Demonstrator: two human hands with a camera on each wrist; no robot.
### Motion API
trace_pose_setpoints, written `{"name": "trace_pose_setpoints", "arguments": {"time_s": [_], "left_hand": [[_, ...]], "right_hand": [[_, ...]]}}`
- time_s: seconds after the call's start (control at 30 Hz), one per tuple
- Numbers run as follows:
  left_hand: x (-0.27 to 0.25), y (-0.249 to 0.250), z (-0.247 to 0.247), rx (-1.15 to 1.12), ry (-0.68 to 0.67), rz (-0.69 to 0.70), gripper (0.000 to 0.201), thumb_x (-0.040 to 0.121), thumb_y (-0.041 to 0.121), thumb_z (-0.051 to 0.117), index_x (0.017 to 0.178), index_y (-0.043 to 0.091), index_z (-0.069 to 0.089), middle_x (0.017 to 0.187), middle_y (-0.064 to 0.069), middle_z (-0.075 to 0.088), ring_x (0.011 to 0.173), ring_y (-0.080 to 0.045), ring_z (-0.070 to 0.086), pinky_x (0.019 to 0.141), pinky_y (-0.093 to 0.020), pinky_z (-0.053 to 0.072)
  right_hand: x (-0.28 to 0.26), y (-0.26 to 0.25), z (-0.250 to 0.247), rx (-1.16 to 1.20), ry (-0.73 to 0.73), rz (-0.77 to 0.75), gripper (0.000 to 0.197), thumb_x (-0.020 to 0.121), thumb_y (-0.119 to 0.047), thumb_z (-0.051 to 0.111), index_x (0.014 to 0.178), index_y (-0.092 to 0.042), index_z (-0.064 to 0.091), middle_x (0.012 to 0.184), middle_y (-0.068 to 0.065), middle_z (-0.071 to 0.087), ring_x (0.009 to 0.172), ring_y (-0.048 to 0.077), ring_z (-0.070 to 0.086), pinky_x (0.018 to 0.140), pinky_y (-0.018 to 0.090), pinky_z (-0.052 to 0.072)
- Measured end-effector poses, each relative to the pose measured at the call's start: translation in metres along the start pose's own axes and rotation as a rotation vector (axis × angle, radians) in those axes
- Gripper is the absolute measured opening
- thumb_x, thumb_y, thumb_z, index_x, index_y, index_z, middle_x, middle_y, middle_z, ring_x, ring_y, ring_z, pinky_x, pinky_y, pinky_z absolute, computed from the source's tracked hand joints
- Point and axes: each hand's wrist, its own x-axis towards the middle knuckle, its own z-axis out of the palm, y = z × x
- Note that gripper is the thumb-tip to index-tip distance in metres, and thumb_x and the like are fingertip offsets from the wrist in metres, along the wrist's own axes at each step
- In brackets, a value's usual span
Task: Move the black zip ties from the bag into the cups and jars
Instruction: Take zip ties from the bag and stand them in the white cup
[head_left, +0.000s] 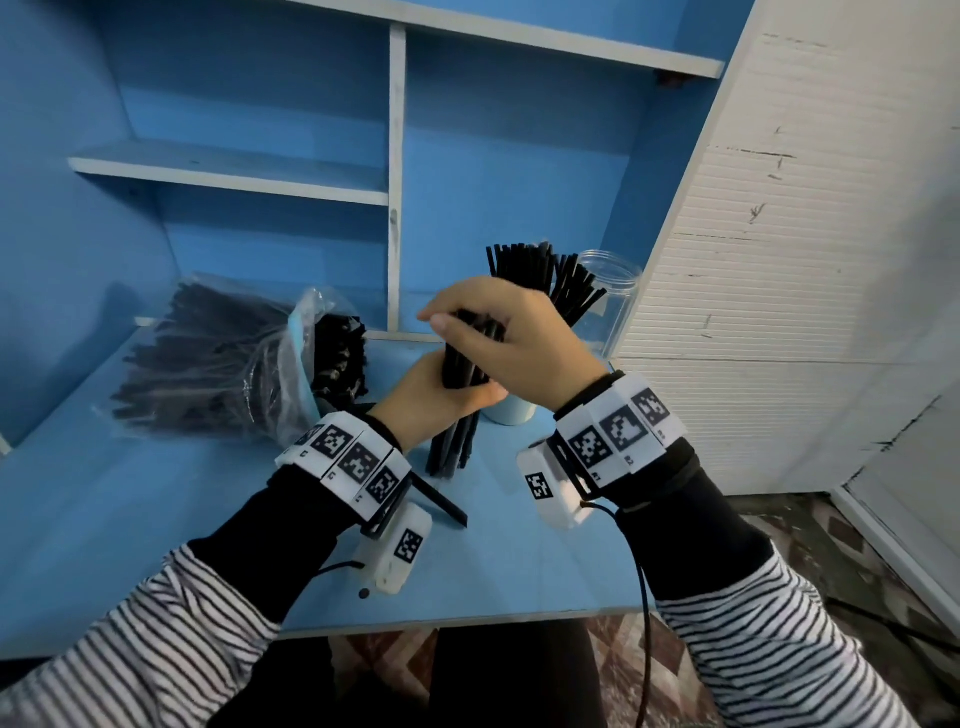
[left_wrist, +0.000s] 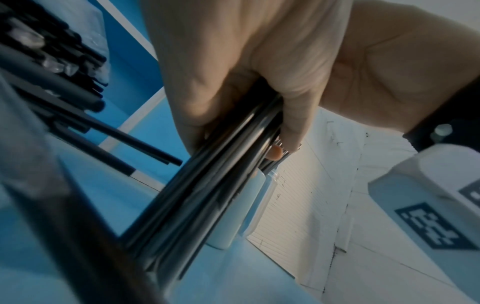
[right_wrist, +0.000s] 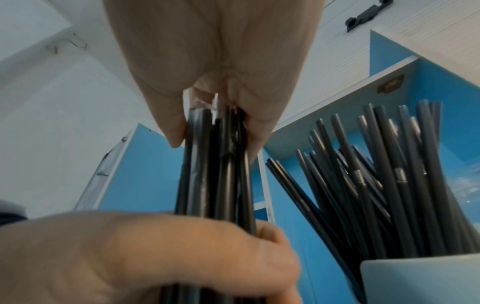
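Observation:
A bundle of black zip ties (head_left: 453, 441) stands nearly upright at the table's middle, its lower ends down at the blue tabletop. My left hand (head_left: 441, 400) grips the bundle (left_wrist: 207, 185) round its middle. My right hand (head_left: 483, 332) pinches the bundle's upper end (right_wrist: 207, 164) from above. The clear plastic bag (head_left: 223, 358) lies on its side to the left, still holding many black ties. A light blue cup (head_left: 511, 414) behind my hands holds a fan of ties (head_left: 540, 275). A clear jar (head_left: 613, 296) stands beside the cup; I see no ties in it.
One loose zip tie (head_left: 441, 501) lies on the blue table (head_left: 156, 545) under my left wrist. Blue shelving (head_left: 234, 171) rises behind the bag. A white ribbed wall (head_left: 779, 260) closes the right side, just past the jar.

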Motion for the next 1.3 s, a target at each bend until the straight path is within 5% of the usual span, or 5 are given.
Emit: {"name": "trace_pose_setpoints", "arguments": {"time_s": [0.33, 0.6, 0.93, 1.07, 1.3], "left_hand": [[-0.001, -0.018, 0.005, 0.081, -0.111, -0.104, 0.027, 0.085, 0.041, 0.069, 0.084, 0.014, 0.067, 0.082, 0.000, 0.071, 0.086, -0.015, 0.067, 0.089, -0.033, 0.050], [-0.005, -0.005, -0.001, -0.010, -0.105, 0.018, 0.028, 0.085, 0.043, 0.066, 0.061, 0.031, 0.059, 0.066, 0.008, 0.065, 0.085, -0.016, 0.070, 0.094, -0.049, 0.050], [-0.007, 0.026, 0.003, 0.119, -0.594, 0.014, 0.027, 0.079, 0.043, 0.065, 0.058, 0.029, 0.059, 0.068, 0.005, 0.061, 0.072, -0.010, 0.058, 0.088, -0.038, 0.050], [0.000, 0.023, 0.006, 0.033, -0.440, 0.055, 0.026, 0.085, 0.024, 0.072, 0.072, 0.005, 0.059, 0.067, 0.000, 0.056, 0.065, -0.012, 0.054, 0.069, -0.026, 0.050], [0.005, 0.024, -0.004, -0.142, 0.034, 0.197, 0.066, 0.057, 0.034, 0.083, 0.114, 0.031, 0.047, 0.117, 0.004, 0.052, 0.101, -0.006, 0.062, 0.090, -0.022, 0.051]], "right_hand": [[-0.010, 0.005, -0.003, -0.056, 0.066, -0.006, 0.021, 0.087, -0.017, 0.069, 0.106, -0.008, 0.068, 0.097, -0.013, 0.061, 0.090, -0.005, 0.057, 0.086, 0.009, 0.044], [-0.018, -0.001, -0.034, 0.108, 0.136, 0.205, 0.086, 0.068, -0.043, 0.083, 0.138, -0.023, 0.037, 0.119, -0.007, 0.052, 0.101, 0.007, 0.051, 0.084, 0.017, 0.044], [-0.021, 0.002, -0.039, 0.185, -0.327, 0.248, 0.018, 0.081, -0.020, 0.076, 0.097, -0.013, 0.073, 0.086, -0.010, 0.068, 0.084, 0.004, 0.066, 0.077, 0.016, 0.051], [-0.012, 0.006, -0.044, 0.165, -0.230, 0.226, 0.009, 0.083, -0.009, 0.072, 0.083, -0.001, 0.069, 0.078, 0.003, 0.069, 0.076, 0.017, 0.066, 0.071, 0.026, 0.055], [0.012, 0.021, -0.072, 0.171, 0.024, 0.197, 0.009, 0.084, -0.004, 0.069, 0.080, 0.003, 0.066, 0.067, -0.005, 0.063, 0.058, 0.000, 0.058, 0.055, 0.010, 0.043]]}}
